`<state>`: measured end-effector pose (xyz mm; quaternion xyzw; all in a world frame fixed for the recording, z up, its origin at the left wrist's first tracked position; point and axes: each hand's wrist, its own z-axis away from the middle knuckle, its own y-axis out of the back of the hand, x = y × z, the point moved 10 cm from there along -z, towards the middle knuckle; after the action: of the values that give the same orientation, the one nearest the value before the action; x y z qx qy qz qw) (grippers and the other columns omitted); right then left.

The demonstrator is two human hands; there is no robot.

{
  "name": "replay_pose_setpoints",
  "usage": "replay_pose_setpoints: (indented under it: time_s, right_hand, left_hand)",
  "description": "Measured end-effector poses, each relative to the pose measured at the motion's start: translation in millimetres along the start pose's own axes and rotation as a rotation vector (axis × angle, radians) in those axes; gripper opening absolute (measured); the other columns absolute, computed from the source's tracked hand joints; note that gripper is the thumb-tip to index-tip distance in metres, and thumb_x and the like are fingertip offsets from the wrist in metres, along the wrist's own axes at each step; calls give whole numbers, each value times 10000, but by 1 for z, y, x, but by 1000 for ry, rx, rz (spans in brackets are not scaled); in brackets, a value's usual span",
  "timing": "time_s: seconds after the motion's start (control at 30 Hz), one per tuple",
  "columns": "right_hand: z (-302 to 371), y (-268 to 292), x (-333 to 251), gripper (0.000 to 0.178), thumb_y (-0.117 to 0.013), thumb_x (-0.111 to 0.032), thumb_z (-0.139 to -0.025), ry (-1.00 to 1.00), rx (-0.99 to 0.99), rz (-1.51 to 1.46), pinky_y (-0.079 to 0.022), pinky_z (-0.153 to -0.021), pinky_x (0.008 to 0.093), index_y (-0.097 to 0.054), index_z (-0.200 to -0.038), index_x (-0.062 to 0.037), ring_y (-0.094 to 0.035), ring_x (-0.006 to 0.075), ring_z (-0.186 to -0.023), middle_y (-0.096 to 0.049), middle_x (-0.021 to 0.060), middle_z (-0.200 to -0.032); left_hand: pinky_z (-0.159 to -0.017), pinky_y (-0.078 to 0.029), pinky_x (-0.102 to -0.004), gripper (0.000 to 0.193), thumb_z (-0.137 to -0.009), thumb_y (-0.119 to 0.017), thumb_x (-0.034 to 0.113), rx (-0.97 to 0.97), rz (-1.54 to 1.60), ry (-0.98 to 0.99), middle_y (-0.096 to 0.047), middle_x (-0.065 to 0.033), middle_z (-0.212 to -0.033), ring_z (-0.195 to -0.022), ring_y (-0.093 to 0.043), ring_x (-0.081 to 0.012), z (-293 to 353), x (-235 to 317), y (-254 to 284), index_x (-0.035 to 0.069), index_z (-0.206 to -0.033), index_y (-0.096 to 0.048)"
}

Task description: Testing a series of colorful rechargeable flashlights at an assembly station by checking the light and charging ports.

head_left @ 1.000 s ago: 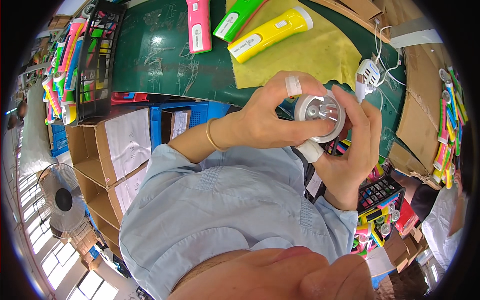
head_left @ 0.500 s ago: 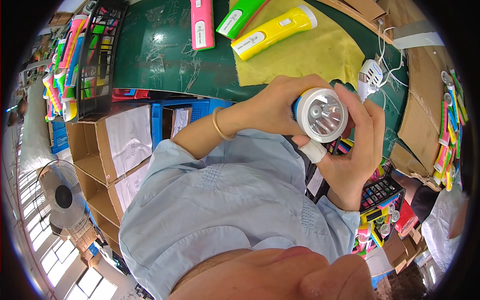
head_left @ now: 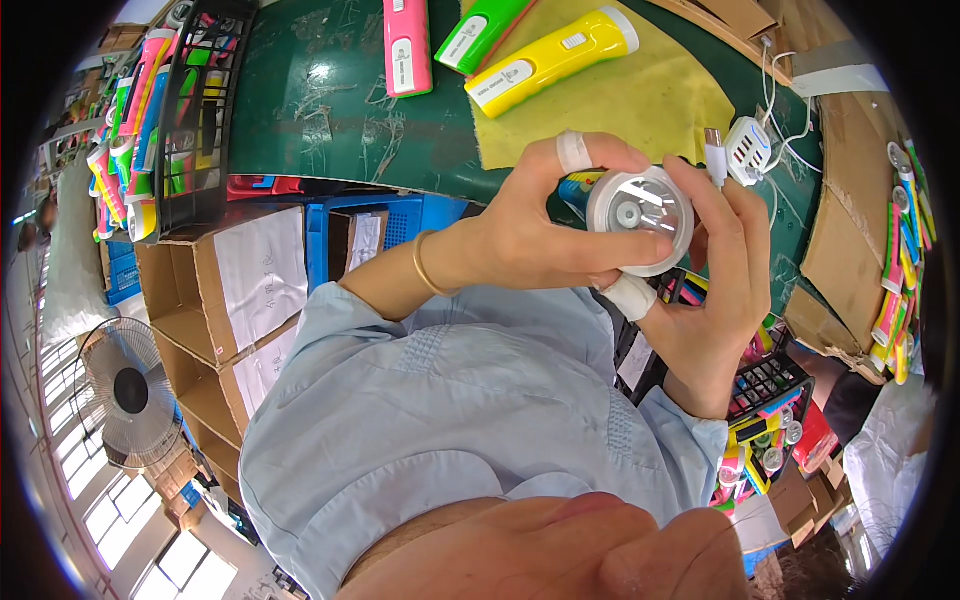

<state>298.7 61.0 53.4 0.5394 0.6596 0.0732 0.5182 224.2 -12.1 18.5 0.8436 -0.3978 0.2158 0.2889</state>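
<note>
Flashlight (head_left: pixel 645 195), right of centre, is grasped by your left hand (head_left: pixel 525 235) and right hand (head_left: pixel 715 285); upper left, open tabletop (head_left: pixel 300 130) reaches the black basket (head_left: pixel 208 130)'s edge.

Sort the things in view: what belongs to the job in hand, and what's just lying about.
Job in hand:
held flashlight
left hand and right hand, both on it
probably the pink flashlight, green flashlight and yellow flashlight on the table

Apparently just about:
white charger block
fan
cardboard box
</note>
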Motion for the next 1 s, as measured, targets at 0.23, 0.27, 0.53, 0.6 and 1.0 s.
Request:
replay_pose_setpoints:
  time_s: [0.23,0.27,0.53,0.6,1.0]
  right_hand:
    - [1,0,-1,646,-821,-296,-555,8,29,-11,-506,-623,267,-572,-1084,-24,-589,204,-826,-510,121,-1004]
    - [2,1,-1,646,-821,-296,-555,8,28,-11,-506,-623,267,-572,-1084,-24,-589,204,-826,-510,121,-1004]
    - [1,1,-3,668,-814,-345,-559,-8,6,10,-484,-610,250,-570,-1086,-15,-575,188,-808,-514,122,-1002]
    - [0,1,-4,673,-811,-356,-558,-2,6,-3,-482,-616,255,-570,-1087,-16,-572,192,-808,-515,122,-999]
    - [-21,-5,-21,742,-690,-568,-593,461,-193,74,-475,-558,313,-569,-1049,4,-578,256,-698,-530,136,-868]
  left_hand:
    - [-710,-528,-318,222,-694,-714,97,-21,-8,-45,-421,-164,-1123,-865,-590,-286,-1,-1,2,112,-913,-682]
    - [-715,-525,-321,187,-713,-704,124,-15,-57,-85,-416,-166,-1125,-871,-587,-286,-3,3,3,103,-898,-685]
    - [-849,-450,-360,818,-495,-843,193,164,173,150,-424,-136,-1133,-997,-501,-294,6,-22,12,73,-1205,-456]
    - [-851,-451,-355,835,-489,-848,209,119,277,232,-418,-133,-1141,-997,-496,-291,2,-38,-1,68,-1209,-448]
    - [-697,-504,-297,631,-539,-822,216,-266,352,351,-651,-94,-893,-783,-645,-231,-2,-47,-36,58,-1080,-539]
